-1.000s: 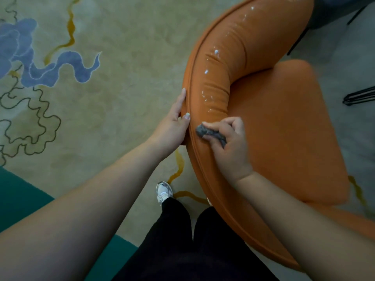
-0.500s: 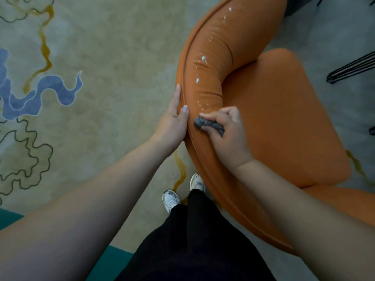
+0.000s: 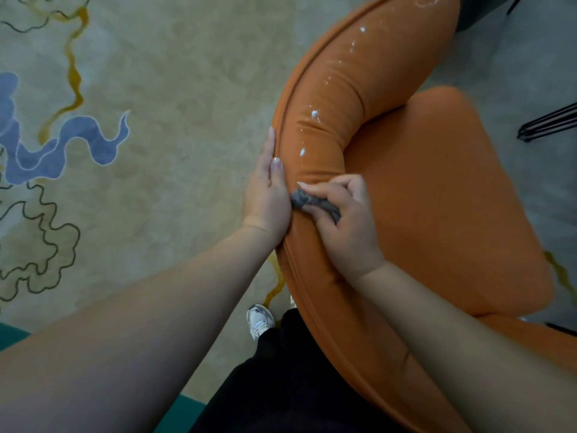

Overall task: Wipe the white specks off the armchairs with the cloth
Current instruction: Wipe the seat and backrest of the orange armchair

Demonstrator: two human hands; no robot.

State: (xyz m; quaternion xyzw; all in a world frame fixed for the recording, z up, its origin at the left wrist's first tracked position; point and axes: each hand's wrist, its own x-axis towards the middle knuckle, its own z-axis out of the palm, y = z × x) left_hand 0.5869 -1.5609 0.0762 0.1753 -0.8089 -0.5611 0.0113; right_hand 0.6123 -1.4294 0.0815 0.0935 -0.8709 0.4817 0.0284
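The right hand [image 3: 343, 226] has slid its bunched grey cloth [image 3: 315, 204] leftward along the padded rim of the orange armchair [image 3: 437, 189] until it touches the left hand [image 3: 265, 198], which lies flat and released against the rim's outer edge. The right grip is clenched on the cloth. The white specks [image 3: 314, 114] further up sit untouched, so wiping is far from done; the chair's far end is cut off.

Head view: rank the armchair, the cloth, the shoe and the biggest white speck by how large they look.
1. armchair, by far
2. shoe, though the leg partly covers it
3. cloth, mostly hidden in the right hand, so its rank against the shoe is unsure
4. white speck
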